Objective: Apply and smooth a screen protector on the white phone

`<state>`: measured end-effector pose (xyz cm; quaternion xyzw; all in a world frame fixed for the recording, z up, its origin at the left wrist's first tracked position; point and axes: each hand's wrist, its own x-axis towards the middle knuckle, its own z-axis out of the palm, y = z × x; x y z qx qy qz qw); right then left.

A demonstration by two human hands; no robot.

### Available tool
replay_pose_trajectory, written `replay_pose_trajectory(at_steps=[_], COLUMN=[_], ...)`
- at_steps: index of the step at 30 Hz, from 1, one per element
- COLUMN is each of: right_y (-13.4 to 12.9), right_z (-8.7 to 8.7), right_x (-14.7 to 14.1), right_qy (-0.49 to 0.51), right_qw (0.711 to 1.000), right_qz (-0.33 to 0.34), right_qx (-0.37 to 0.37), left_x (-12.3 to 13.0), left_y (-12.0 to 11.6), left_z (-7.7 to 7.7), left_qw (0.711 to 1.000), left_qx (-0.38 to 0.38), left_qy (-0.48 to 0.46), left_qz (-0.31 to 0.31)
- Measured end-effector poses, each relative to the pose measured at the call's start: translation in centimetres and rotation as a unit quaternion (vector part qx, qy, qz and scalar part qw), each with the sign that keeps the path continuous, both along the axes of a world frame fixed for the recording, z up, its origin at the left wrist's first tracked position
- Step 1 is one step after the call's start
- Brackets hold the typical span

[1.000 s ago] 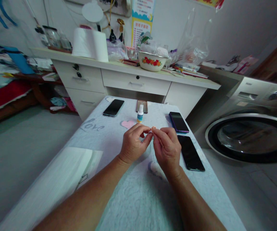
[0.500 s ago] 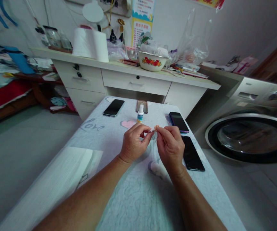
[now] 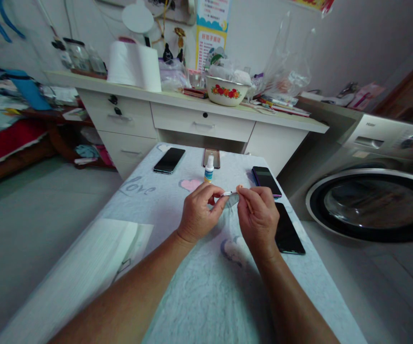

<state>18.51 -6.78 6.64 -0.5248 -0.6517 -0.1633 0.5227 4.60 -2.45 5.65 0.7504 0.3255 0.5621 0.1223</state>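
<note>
Piece (image 3: 230, 193) sits between my two hands, held over the patterned table cover (image 3: 199, 296), just in front of the white spray bottle (image 3: 209, 167). Slim, pale-edged, seen nearly edge-on. Left hand (image 3: 201, 210) has its near end pinched, thumb against fingertips. Right hand (image 3: 258, 217) is at the other end, fingertips drawn together; can't tell whether they grip the piece or something small of their own. Handling guess: light, stiff, smooth enough to slip if pinched at one corner, possibly easy to scratch or crack. I'd take it by the edges, thumb opposite fingers, no bending, no squeezing on the flat. Hard to make out: greyish patch under the pale edge could be its face or something behind it; dark spot on the edge too small to read; tan sliver by my right fingers may be a thin stick or just a finger. My right hand covers part of the black phone (image 3: 290, 234); bottle's foot is lost behind my left. Both forearms run out of frame.
</note>
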Motion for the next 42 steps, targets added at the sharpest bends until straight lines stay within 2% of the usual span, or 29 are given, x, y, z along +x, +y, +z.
replay_pose_trajectory(at_steps=[8,16,24,42], right_y=[-0.5,-0.4,0.1,-0.3], right_z=[0.2,0.3,0.1,-0.1], right_x=[-1.1,-0.8,0.2,-1.1], right_qy=[-0.016,-0.017,0.001,-0.006], right_qw=[0.997,0.998,1.000,0.997], right_qz=[0.069,0.051,0.001,0.068], right_qx=[-0.011,-0.013,0.005,-0.017], left_x=[0.2,0.2,0.0,0.2], left_y=[-0.1,0.0,0.1,0.0], left_z=[0.1,0.0,-0.1,0.0], left_qw=[1.000,1.000,1.000,1.000], left_qx=[0.006,0.005,-0.003,0.019], left_qy=[-0.004,-0.008,-0.003,0.008], left_qz=[-0.015,-0.013,-0.006,-0.016])
